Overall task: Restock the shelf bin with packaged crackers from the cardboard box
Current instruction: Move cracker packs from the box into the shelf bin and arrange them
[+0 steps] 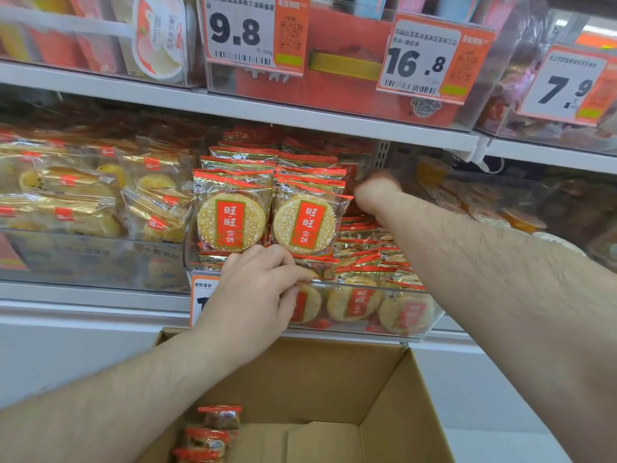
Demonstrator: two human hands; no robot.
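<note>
The left hand [258, 289], fingers curled, steadies the base of two upright cracker packets [267, 218] at the clear shelf bin [430, 324]; the right hand [375, 188] reaches behind the rows, its fingers hidden, grip undeterminable. Pushing from behind risks toppling the front packets over the bin's low lip into the cardboard box [334, 372], where few packets remain.

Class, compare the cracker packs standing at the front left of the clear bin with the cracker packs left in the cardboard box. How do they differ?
The standing packs in the clear bin are upright in two neat rows, labels facing out; the box packs lie loose in a corner of the cardboard box. The standing packs are many; only three or so box packs show. The left hand touches the standing packs; no hand touches the box packs. Both have clear wrappers with red edges.
</note>
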